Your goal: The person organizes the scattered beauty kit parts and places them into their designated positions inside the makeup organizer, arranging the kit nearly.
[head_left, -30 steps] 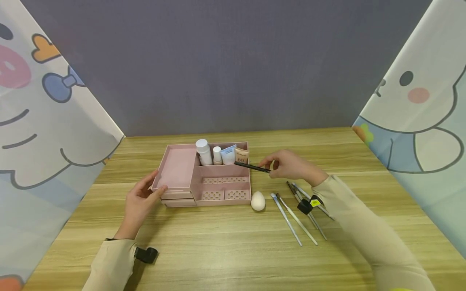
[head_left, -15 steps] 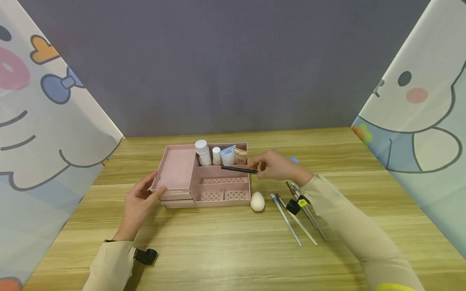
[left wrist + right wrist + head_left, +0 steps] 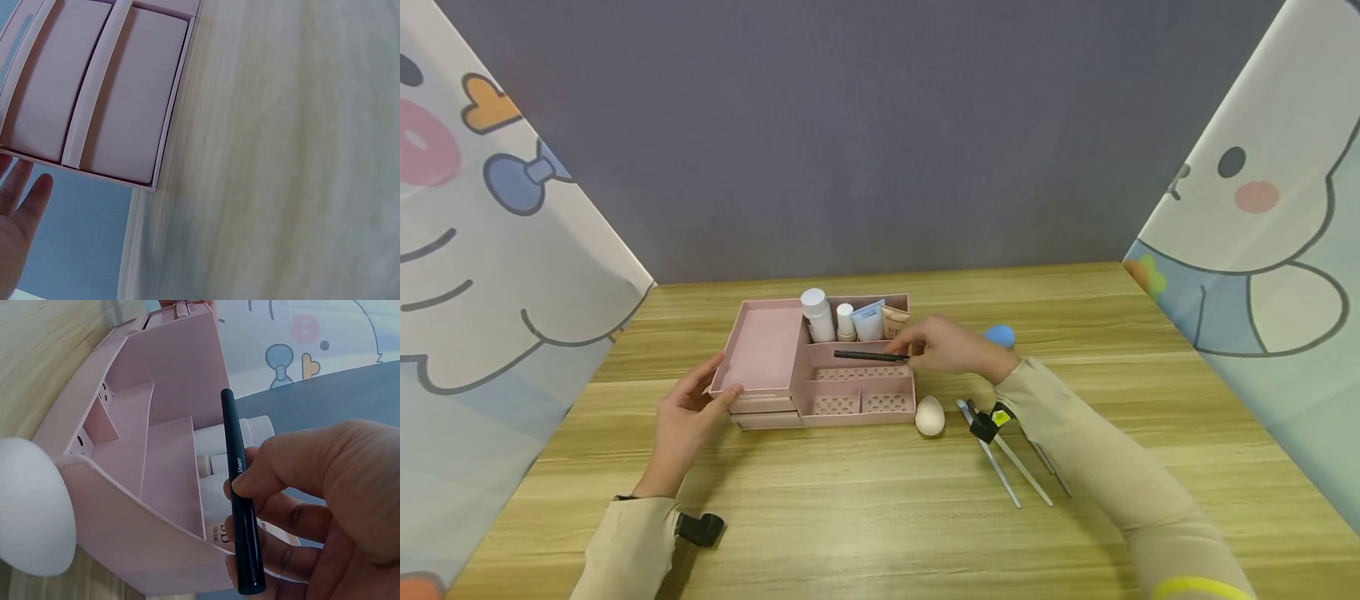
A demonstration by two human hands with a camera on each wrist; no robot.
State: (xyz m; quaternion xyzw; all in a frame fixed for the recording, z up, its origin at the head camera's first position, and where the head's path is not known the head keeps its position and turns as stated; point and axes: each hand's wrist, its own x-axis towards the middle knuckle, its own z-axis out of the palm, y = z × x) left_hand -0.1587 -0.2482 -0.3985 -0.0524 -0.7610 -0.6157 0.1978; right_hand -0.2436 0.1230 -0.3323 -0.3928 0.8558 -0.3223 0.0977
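- While the left hand (image 3: 688, 408) braces the left front corner of the pink box (image 3: 767, 342), its thumb lies on the front edge and its fingers, extended rather than curled, rest along the side; it is left of centre in the head frame.
- The right hand (image 3: 951, 343), right of centre, pinches the black pen (image 3: 865, 356) near one end, thumb against fingers.
- The pen lies nearly level across the middle of the head frame, over the box's long middle compartment; whether it touches the box I cannot tell. White lettering shows on it in the right wrist view.
- In the box's back row, left to right: a white bottle (image 3: 818, 317), a small bottle (image 3: 846, 323), a blue tube (image 3: 869, 322) and a beige tube (image 3: 895, 322), marked BB.
- Two drawers (image 3: 128, 100) fill the upper left of the left wrist frame, both pushed in.
- Just beside the box's right front corner sits a white egg shape (image 3: 930, 417).
- Brushes (image 3: 1026, 473) lie on the table (image 3: 820, 517) at lower right, partly hidden by the right sleeve (image 3: 1097, 458).
- A blue ball (image 3: 1000, 336) sits just behind the right wrist.
- A grey wall (image 3: 887, 142) spans the top.
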